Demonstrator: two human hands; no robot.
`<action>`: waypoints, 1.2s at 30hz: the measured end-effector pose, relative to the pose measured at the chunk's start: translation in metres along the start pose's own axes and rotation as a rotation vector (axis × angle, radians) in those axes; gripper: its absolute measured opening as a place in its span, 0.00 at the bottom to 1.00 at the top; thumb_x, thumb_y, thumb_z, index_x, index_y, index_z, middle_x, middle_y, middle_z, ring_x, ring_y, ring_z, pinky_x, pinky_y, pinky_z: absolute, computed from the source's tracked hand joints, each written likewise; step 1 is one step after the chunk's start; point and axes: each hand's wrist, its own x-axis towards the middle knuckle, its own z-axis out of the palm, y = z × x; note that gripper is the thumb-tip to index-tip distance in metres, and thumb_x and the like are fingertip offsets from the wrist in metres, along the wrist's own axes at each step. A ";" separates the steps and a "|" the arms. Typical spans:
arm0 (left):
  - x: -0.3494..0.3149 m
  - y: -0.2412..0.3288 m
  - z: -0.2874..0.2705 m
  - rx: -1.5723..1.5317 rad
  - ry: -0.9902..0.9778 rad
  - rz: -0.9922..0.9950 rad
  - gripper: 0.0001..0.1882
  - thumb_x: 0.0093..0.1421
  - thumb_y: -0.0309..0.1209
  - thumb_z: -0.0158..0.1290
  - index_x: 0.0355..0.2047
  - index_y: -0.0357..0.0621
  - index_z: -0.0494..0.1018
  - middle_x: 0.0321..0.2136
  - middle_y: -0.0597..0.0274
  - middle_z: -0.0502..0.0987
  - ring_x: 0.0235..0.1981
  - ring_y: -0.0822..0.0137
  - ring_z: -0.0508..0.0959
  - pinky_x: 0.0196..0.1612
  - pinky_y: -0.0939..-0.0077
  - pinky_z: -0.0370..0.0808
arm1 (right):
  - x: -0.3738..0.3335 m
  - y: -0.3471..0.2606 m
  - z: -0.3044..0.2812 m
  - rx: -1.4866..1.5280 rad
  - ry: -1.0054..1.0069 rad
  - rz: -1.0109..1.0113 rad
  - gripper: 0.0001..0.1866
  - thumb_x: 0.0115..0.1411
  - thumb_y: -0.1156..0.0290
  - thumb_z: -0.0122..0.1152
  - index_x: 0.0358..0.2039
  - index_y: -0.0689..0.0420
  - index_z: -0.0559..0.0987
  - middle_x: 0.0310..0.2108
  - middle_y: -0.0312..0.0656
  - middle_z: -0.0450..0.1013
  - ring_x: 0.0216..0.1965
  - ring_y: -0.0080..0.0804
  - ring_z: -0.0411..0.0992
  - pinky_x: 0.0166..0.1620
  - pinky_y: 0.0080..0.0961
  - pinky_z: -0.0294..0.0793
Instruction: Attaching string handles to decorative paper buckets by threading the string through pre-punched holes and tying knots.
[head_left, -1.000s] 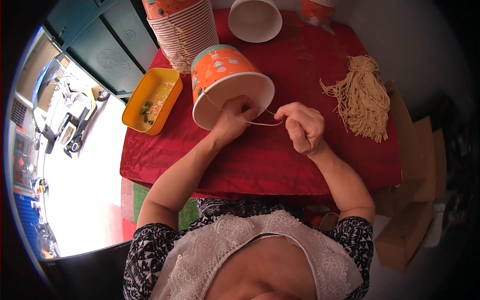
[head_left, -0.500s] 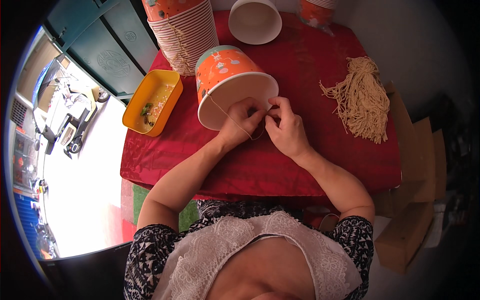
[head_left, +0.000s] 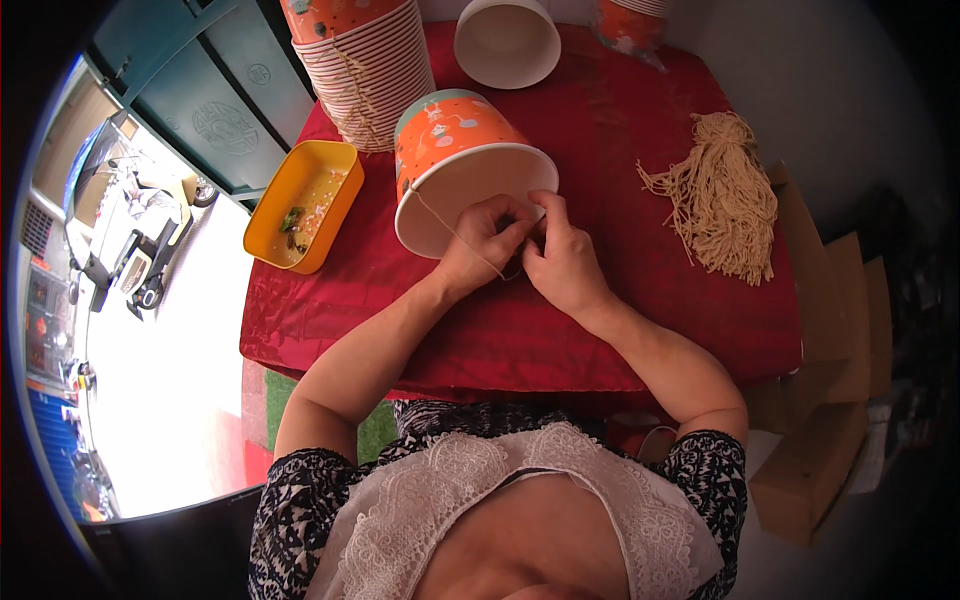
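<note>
An orange paper bucket (head_left: 460, 130) with a white rim lies tilted on its side, its mouth toward me. From the left of its rim a thin beige cord (head_left: 437, 213) crosses over my left wrist and loops below my hands. My left hand (head_left: 485, 240) is closed in a pinch in front of the bucket's mouth. Close against it, my right hand (head_left: 566, 262) is also pinched, its index finger at the rim's right edge. The cord runs up between the fingertips of both hands, where its end is hidden.
On the red-covered table (head_left: 620, 340) stand a yellow tray (head_left: 345, 205) with small bits, a tall stack of orange buckets (head_left: 375, 75), a white bucket (head_left: 507, 45), and wrapped buckets (head_left: 632, 25). A bundle of beige cords (head_left: 725, 205) lies right. Cardboard boxes (head_left: 815, 460) stand beside the table.
My right hand has shifted slightly left and its fingers have drawn closer in to the left fingertips. The bucket and my left hand are almost unmoved.
</note>
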 end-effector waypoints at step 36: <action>0.008 0.004 -0.010 -0.382 -0.066 -0.219 0.08 0.61 0.29 0.54 0.30 0.36 0.72 0.19 0.63 0.71 0.15 0.77 0.65 0.17 0.84 0.59 | 0.001 0.002 0.002 0.013 0.014 -0.045 0.18 0.54 0.82 0.55 0.44 0.61 0.62 0.27 0.56 0.75 0.31 0.55 0.77 0.32 0.44 0.77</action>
